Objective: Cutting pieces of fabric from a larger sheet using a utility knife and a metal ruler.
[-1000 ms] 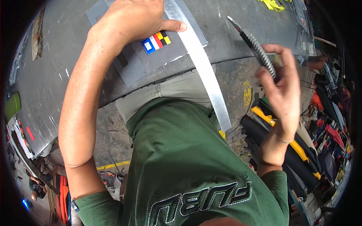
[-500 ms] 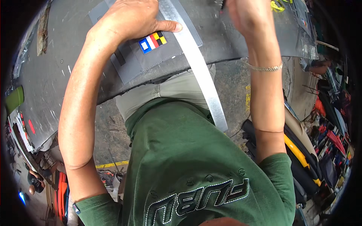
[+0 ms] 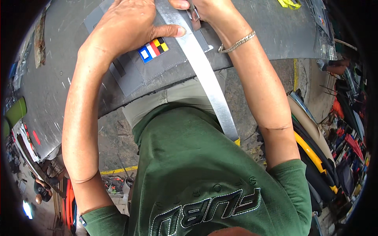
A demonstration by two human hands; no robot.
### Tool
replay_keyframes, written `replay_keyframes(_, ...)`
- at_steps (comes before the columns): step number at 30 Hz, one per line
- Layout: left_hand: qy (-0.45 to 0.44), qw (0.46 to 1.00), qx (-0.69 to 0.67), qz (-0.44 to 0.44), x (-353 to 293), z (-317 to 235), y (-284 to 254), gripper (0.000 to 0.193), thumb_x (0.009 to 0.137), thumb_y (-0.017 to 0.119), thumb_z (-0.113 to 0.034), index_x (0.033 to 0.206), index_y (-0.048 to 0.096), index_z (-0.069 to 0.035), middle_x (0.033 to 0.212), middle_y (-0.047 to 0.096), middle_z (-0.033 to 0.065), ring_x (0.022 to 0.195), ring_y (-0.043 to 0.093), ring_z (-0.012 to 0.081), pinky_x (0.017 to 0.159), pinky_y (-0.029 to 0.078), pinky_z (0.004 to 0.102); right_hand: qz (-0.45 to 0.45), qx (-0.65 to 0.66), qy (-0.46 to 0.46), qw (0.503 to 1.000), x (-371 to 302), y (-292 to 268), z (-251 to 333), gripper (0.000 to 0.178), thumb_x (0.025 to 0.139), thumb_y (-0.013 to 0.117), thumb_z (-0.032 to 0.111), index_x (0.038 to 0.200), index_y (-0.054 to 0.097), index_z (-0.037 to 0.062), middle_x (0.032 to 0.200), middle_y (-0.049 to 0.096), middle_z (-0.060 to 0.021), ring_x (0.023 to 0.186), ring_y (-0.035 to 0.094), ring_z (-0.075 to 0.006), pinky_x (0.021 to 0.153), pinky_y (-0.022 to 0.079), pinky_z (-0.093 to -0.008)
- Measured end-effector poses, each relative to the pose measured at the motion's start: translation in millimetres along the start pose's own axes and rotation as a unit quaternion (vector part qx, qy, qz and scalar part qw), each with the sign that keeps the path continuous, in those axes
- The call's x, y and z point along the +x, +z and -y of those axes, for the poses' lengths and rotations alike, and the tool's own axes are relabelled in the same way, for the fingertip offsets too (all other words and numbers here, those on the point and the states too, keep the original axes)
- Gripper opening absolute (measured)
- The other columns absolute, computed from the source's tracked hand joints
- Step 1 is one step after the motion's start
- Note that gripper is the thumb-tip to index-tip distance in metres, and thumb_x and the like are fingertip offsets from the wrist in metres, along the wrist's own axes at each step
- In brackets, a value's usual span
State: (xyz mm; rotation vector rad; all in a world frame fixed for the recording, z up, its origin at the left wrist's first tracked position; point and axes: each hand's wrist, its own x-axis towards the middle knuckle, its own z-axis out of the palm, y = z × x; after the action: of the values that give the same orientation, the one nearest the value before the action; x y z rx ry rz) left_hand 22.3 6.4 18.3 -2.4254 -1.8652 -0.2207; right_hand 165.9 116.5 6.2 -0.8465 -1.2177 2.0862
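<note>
left hand [image 3: 128, 25] pressed flat on a long metal ruler [image 3: 204, 74], thumb across it, pinning it to a grey sheet [image 3: 153, 67] (coloured flag patch beside thumb). right hand [image 3: 204, 8] closed on a small tool [image 3: 194, 15] at the ruler's edge, just beyond the thumb.

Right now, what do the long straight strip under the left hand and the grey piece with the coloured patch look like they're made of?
The straight strip looks like bare metal, likely steel or aluminium: silvery, dull sheen, rigid straight edges. The grey piece looks like soft sheet material, perhaps vinyl or coated fabric: matte, with what looks like a stitched line near its edge. The left hand presses both down.
</note>
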Motion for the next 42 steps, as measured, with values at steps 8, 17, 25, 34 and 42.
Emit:
replay_keyframes(8,-0.114,0.969,-0.006,0.218,26,-29,-46,0.119,0.083,0.071,-0.070,0.148,0.031,0.022,0.155,0.036,0.0374,0.147,0.038,0.0462,0.123,0.033,0.0460,-0.007,0.001,0.010,1.000,-7,3,4,0.063,0.108,0.038,0.058,0.075,0.055,0.0070,0.050,0.044,-0.0018,0.036,0.036,-0.0132,0.035,0.028,-0.0304)
replay_keyframes(17,-0.129,0.955,0.047,0.263,29,-37,-53,0.122,0.081,0.070,-0.072,0.148,0.031,0.022,0.155,0.035,0.0374,0.148,0.037,0.0461,0.123,0.033,0.0461,-0.001,-0.015,0.002,1.000,-10,4,5,0.063,0.108,0.038,0.057,0.077,0.057,0.0058,0.050,0.044,-0.0018,0.035,0.036,-0.0131,0.035,0.028,-0.0304)
replay_keyframes(25,-0.081,0.989,-0.013,0.124,15,-24,-35,0.121,0.081,0.071,-0.072,0.147,0.033,0.022,0.154,0.036,0.0381,0.146,0.039,0.0470,0.122,0.035,0.0461,-0.030,-0.013,-0.010,0.999,-10,5,4,0.063,0.109,0.035,0.056,0.076,0.055,0.0060,0.050,0.044,-0.0023,0.036,0.036,-0.0131,0.035,0.029,-0.0299)
replay_keyframes(34,-0.092,0.967,0.059,0.231,26,-35,-50,0.116,0.082,0.070,-0.069,0.142,0.037,0.024,0.150,0.040,0.0396,0.143,0.043,0.0476,0.120,0.038,0.0457,-0.007,-0.016,-0.037,0.999,-12,1,1,0.062,0.108,0.036,0.057,0.076,0.053,0.0063,0.050,0.042,-0.0015,0.036,0.036,-0.0132,0.036,0.029,-0.0299)
replay_keyframes(42,-0.017,0.998,0.020,0.061,-2,-11,-16,0.116,0.082,0.068,-0.071,0.142,0.038,0.024,0.147,0.043,0.0387,0.142,0.044,0.0471,0.119,0.039,0.0476,-0.018,-0.066,-0.074,0.995,-27,21,17,0.053,0.111,0.039,0.049,0.102,0.061,0.0010,0.057,0.046,-0.0028,0.038,0.039,-0.0121,0.037,0.033,-0.0290)
